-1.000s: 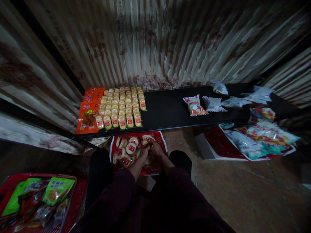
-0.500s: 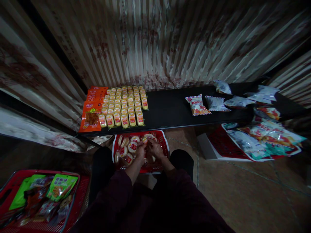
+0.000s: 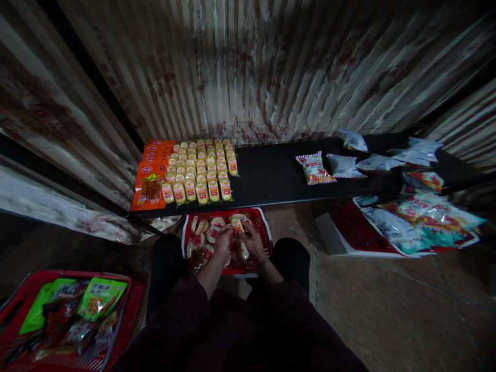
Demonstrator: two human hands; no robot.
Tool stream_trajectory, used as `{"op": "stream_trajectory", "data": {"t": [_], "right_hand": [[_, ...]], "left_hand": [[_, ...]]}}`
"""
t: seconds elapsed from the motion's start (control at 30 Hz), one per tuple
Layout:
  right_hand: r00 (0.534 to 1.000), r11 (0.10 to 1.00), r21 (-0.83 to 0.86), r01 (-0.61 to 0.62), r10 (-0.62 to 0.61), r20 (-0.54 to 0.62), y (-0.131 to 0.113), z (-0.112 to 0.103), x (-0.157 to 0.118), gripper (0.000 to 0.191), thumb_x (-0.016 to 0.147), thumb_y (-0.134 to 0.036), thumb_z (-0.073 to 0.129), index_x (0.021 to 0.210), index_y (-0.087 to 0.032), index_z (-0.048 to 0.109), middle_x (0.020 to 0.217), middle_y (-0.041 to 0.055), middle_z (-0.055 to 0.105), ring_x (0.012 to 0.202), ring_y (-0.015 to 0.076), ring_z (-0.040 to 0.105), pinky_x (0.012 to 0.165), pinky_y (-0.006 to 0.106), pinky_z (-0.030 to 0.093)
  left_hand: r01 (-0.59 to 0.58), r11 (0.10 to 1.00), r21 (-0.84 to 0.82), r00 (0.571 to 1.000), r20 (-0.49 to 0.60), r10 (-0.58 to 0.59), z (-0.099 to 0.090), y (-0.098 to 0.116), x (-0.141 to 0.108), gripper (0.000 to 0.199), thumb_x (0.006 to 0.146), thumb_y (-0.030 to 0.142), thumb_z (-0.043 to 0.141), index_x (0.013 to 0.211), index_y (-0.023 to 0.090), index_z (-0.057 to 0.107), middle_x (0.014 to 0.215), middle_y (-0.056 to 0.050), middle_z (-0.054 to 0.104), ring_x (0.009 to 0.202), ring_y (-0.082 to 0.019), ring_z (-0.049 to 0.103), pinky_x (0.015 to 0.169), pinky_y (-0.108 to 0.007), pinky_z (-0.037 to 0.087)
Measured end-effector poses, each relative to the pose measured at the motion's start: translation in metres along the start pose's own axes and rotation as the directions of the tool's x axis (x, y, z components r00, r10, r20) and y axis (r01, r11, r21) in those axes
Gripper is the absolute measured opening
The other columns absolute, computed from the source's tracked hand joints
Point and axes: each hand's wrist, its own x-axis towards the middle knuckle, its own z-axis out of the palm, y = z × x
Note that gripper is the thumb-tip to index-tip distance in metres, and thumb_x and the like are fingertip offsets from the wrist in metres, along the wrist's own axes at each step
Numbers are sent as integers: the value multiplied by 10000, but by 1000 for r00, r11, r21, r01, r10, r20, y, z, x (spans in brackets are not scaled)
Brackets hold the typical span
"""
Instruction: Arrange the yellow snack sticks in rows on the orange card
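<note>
Over the red basket [image 3: 265, 231] between my knees, my left hand [image 3: 223, 242] and my right hand [image 3: 253, 243] come together around a small yellow wrapped cake [image 3: 237, 223] with an orange label. Both sets of fingers are closed at its near end and sides; the fingertips are partly hidden. Round wrapped cakes with red labels [image 3: 212, 234] lie in the basket under and beside my hands. Just above the basket, rows of yellow wrapped cakes [image 3: 201, 192] stand packed together on the black shelf [image 3: 267, 173].
Orange snack packets [image 3: 149, 178] lie at the shelf's left end. Several puffed snack bags [image 3: 315, 168] sit on its right half. A basket of larger bags [image 3: 418, 222] stands on the floor at right. Another red basket [image 3: 127, 299] with green packets [image 3: 101, 298] is at lower left.
The yellow wrapped cake has come up into clearer view between my hands, its label showing. My hands have spread slightly. The view has shifted a little.
</note>
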Motion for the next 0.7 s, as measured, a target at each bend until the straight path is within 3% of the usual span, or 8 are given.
{"op": "stream_trajectory", "data": {"t": [0.17,0.5,0.7], "right_hand": [[995,998,29,51,-49,-88,-11,-1,-5,405,775,-350,559,1154,-226,626,1125,82,696,1021,221,660,877,365,553],[979,974,-133,182,-193,-71,-29,-8,-15,384,830,-364,530,1174,-220,619,1180,101,657,1019,220,639,989,406,479],[984,985,6,173,-173,-34,-37,-12,-20,424,809,-386,558,1191,-213,614,1160,103,669,1007,225,647,967,398,496]], "left_hand": [[-16,1000,-8,1000,-10,16,11,11,-10,208,667,174,653,874,176,675,860,-32,704,729,-129,638,720,-261,505],[-105,987,124,994,18,104,17,14,-23,224,691,134,641,910,182,644,887,-27,685,798,-132,635,785,-252,492],[-72,995,67,997,35,70,15,15,-21,210,683,146,629,889,181,651,829,-13,670,718,-117,610,714,-241,489]]}}
